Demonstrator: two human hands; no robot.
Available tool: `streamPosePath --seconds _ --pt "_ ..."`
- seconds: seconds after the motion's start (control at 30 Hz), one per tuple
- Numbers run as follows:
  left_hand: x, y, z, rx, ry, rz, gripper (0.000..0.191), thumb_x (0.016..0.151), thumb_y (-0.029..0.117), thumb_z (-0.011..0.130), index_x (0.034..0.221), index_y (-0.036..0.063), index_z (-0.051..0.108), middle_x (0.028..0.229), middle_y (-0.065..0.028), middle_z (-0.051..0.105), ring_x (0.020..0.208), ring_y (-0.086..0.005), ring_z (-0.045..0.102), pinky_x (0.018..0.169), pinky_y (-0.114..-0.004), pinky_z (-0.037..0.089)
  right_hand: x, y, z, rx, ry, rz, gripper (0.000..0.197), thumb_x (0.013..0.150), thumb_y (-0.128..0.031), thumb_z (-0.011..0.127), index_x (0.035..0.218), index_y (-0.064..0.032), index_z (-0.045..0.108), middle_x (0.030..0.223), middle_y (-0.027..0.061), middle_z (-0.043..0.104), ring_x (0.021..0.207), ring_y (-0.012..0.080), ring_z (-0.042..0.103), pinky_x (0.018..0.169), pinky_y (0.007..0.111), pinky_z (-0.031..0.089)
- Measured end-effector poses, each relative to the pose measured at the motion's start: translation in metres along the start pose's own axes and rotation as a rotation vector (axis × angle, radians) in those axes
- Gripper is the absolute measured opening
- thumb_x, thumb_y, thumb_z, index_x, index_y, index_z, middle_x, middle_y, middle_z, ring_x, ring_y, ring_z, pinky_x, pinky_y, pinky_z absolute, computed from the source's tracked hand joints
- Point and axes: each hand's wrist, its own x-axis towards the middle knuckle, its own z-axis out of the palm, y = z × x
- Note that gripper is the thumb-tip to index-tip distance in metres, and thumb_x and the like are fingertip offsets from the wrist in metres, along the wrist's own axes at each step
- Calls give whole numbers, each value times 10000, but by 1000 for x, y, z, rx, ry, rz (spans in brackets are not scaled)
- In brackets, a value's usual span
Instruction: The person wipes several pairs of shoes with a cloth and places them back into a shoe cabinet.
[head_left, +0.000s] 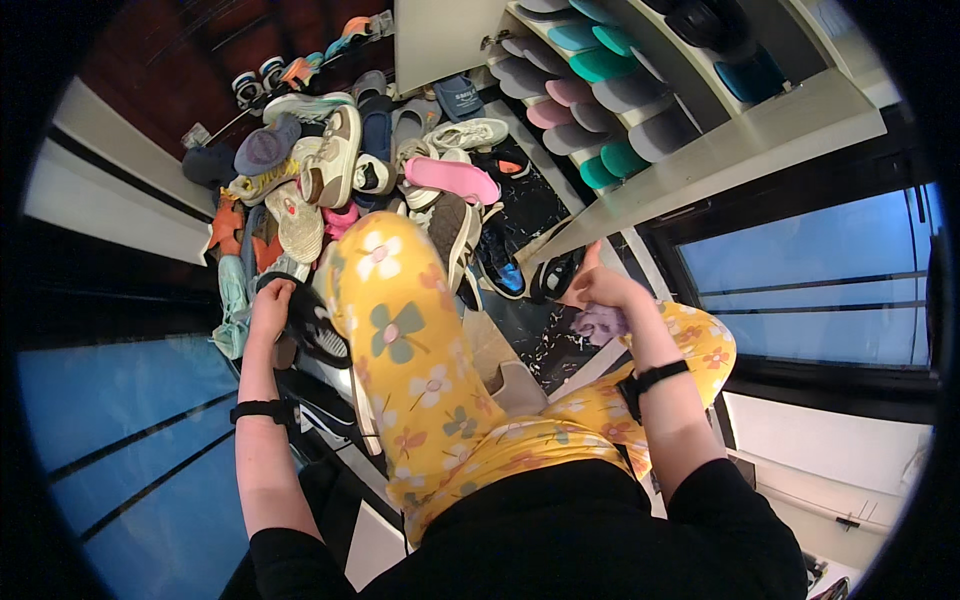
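Observation:
My left hand (271, 304) grips the heel end of a black shoe (313, 321) with pale markings, at the left of my raised knee. Around it lies a large heap of shoes: a beige-and-brown sneaker (335, 157), a pale trainer (294, 221), a pink slipper (452, 180) and a brown-and-white sneaker (450, 232). My right hand (604, 289) is bent down at my bare foot (591, 259), above ruffled lilac cloth (600, 324). Its fingertips are partly hidden, so their grip is unclear. A black shoe (556, 276) stands beside the foot.
An open cabinet (720, 165) at the upper right holds rows of slippers, green (607, 66), pink (550, 115) and grey. Its white door (450, 45) stands ajar behind the heap. More shoes sit on a rack (240, 116) by the dark red wall. Black marbled tiles (532, 180) show between.

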Motion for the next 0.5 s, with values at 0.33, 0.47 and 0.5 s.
streamPosePath --seconds 0.33,0.47,0.5 --pt "-23 35 -19 -206 -191 -137 208 812 151 479 925 -10 548 828 -64 581 777 -128 531 723 -243 406 91 61 149 -499 66 138 418 692 -93 502 1100 -45 426 1068 156 500 970 300 488 855 341 378" --pt "-37 16 -14 -298 -228 -152 195 827 134 451 927 -6 543 789 -21 559 741 -95 500 705 -219 393 124 101 189 -503 -184 165 337 717 -90 457 1041 -29 527 1152 150 457 1034 331 449 894 364 359" --pt "-41 14 -16 -313 -233 -155 193 831 131 444 926 -4 543 777 -9 552 730 -85 490 697 -211 389 128 97 188 -507 -206 158 328 723 -90 445 1026 -24 552 1173 149 447 1050 339 440 904 370 354"
